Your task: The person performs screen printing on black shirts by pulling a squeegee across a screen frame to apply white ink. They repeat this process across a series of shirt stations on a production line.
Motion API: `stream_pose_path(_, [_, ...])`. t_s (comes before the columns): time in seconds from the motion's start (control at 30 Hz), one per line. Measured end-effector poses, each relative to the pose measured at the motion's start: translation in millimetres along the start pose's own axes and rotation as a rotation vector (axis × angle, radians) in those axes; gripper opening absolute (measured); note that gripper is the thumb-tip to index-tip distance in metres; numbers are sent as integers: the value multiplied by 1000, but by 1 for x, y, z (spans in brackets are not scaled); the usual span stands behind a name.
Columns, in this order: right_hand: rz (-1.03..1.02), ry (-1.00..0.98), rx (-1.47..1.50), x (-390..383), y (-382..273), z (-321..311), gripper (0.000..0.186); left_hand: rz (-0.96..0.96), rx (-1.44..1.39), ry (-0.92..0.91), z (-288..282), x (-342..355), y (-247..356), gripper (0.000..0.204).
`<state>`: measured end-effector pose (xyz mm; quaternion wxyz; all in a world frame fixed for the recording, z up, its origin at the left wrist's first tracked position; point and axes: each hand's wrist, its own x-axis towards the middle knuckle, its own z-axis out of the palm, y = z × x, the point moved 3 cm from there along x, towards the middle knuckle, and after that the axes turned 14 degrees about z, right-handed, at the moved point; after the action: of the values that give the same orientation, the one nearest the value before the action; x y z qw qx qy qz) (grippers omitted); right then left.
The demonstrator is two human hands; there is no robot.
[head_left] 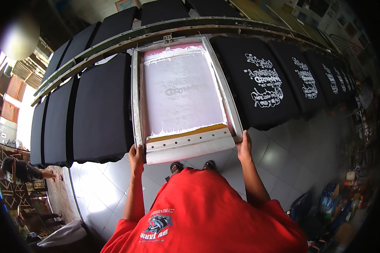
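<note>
A screen-printing frame (pixel 182 88) with a pale mesh, white ink along its edges and a faint design lies in the middle. A white squeegee (pixel 185 147) with a yellowish blade and a row of screws rests across its near end. My left hand (pixel 136 157) grips the frame's near left corner, fingers wrapped at the edge. My right hand (pixel 244 147) holds the near right corner. Black shirts on boards flank the frame: plain ones (pixel 99 105) on the left, white-printed ones (pixel 240 97) on the right.
A long metal rail (pixel 257 26) runs behind the frame, with more black-covered boards (pixel 160 10) beyond. A tiled floor (pixel 101 189) lies below. Another person (pixel 19 170) is at the far left. Assorted containers (pixel 327 196) stand at the lower right.
</note>
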<state>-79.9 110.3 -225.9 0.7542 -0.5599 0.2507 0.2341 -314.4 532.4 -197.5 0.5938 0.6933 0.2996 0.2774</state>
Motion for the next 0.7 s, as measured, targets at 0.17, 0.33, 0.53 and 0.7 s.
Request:
stream_pose_path(0.17, [-49,12,-15,11,8,-7,65,8,-1,24,4,0,4,30])
stream_pose_path(0.33, [-10,7,-92,10,3,-7,66,19,18,70,5,2,-4,29])
stream_pose_path(0.53, [-557,129,-489,-30,-32,-8,58,-33,-65,38,-11,5,-25,34])
stream_pose_path(0.7, [-1103,-112,-1263,-93,-58,26,60,-184,-155,97,-14,-9,-12,45])
